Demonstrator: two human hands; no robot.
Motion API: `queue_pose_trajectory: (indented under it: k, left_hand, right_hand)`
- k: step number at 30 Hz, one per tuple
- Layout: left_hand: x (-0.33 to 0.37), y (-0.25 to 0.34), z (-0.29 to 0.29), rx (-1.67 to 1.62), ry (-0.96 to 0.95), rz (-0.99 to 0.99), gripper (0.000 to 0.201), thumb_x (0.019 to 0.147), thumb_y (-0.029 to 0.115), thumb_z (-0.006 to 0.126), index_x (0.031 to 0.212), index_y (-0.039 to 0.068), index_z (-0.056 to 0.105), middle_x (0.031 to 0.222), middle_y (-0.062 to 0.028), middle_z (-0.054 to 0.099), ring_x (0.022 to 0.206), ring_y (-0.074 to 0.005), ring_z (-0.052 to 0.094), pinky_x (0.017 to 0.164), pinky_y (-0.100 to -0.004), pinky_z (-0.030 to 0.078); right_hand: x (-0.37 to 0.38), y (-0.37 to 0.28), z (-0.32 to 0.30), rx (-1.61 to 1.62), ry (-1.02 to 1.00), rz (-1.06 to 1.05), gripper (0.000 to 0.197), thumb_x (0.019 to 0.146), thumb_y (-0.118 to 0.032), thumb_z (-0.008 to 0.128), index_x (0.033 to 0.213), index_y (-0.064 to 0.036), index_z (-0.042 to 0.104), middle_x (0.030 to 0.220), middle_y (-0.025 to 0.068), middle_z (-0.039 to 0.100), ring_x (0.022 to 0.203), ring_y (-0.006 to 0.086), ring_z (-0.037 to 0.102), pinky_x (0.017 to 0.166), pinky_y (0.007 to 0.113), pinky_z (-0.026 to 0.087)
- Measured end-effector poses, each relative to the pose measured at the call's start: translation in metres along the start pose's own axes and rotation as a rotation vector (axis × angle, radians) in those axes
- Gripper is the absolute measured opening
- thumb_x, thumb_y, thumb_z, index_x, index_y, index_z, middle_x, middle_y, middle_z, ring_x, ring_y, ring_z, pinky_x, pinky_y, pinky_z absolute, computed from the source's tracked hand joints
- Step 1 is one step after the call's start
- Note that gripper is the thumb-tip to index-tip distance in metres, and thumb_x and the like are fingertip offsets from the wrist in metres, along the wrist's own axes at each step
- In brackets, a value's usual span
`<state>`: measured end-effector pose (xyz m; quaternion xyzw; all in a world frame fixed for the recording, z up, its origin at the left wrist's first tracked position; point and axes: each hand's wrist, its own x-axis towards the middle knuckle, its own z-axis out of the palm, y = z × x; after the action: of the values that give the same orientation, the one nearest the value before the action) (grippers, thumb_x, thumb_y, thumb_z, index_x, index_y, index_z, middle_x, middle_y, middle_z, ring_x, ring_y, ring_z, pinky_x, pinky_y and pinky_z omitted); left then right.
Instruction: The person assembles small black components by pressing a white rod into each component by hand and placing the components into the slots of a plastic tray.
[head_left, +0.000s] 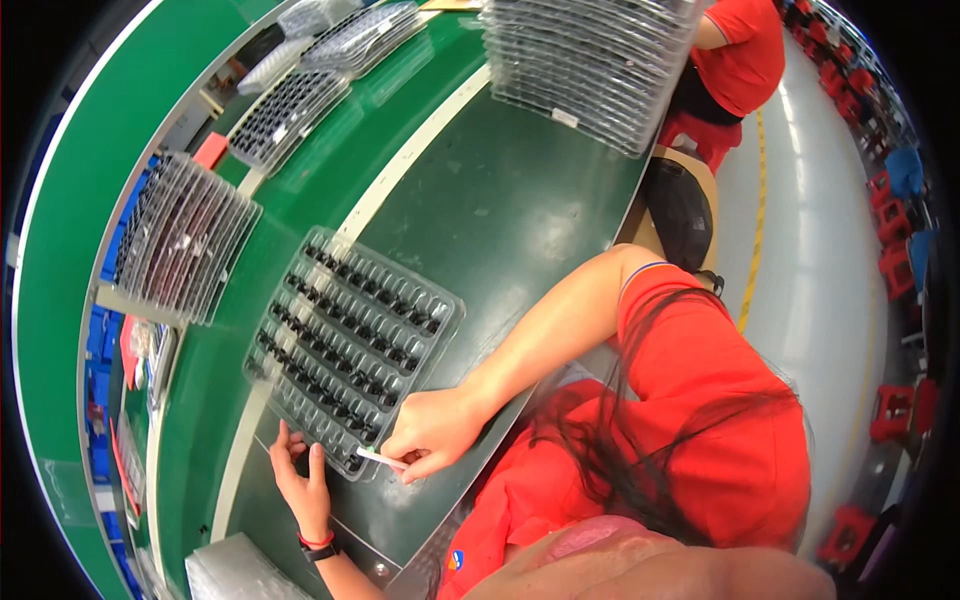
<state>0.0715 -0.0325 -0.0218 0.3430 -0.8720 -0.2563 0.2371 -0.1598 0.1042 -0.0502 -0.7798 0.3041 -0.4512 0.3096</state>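
Note:
A clear plastic tray (pixel 440 288) lies at an angle on the dark green work surface, its pockets holding several rows of small black parts (pixel 350 345). Pinched in my right hand (pixel 437 430) is a thin white stick (pixel 382 458), its tip over the tray's near edge. Whether the tip touches a part I cannot tell. My left hand (pixel 302 492) is open beside the tray's near left corner, fingers apart, with nothing in it. A dark band and a red cord circle that wrist.
A tall stack of clear trays (pixel 590 70) stands at the far right of the table. More stacked trays (pixel 185 240) and a filled tray (pixel 285 120) sit on the left. Clear plastic packaging (pixel 240 570) lies near me. Another person (pixel 740 55) in red sits beyond the tall stack.

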Motion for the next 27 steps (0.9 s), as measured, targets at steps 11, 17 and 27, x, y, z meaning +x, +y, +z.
queue_pose_trajectory:
  k: [11, 17, 27]
  left_hand:
    - [0.002, 0.007, 0.006, 0.057, 0.077, -0.052, 0.063, 0.082, 0.015, 0.069, 0.138, 0.004, 0.041, 0.116, -0.0147, 0.054, 0.106, -0.0270, 0.049, 0.096, -0.0375, 0.038]
    - [0.000, 0.005, -0.001, 0.164, 0.081, -0.018, 0.063, 0.080, 0.021, 0.069, 0.134, 0.002, 0.043, 0.121, -0.0190, 0.052, 0.113, -0.0343, 0.045, 0.101, -0.0425, 0.032]
    - [0.002, 0.007, 0.003, 0.122, 0.070, -0.034, 0.061, 0.080, 0.018, 0.065, 0.133, -0.001, 0.041, 0.122, -0.0192, 0.048, 0.114, -0.0349, 0.042, 0.101, -0.0421, 0.033]
  right_hand:
    - [-0.006, 0.001, -0.011, -0.051, 0.010, -0.049, 0.016, 0.084, -0.017, 0.068, 0.076, -0.0085, 0.057, 0.059, 0.0029, 0.055, 0.049, 0.0204, 0.055, 0.047, 0.032, 0.042]
    - [-0.003, -0.004, -0.016, -0.057, -0.033, -0.017, 0.014, 0.082, -0.018, 0.070, 0.077, -0.0089, 0.061, 0.056, 0.0025, 0.055, 0.048, 0.0180, 0.056, 0.046, 0.031, 0.043]
    - [-0.003, -0.008, -0.021, -0.020, -0.035, 0.005, 0.009, 0.079, -0.011, 0.072, 0.079, -0.0076, 0.064, 0.056, 0.0014, 0.055, 0.044, 0.0146, 0.053, 0.043, 0.029, 0.041]
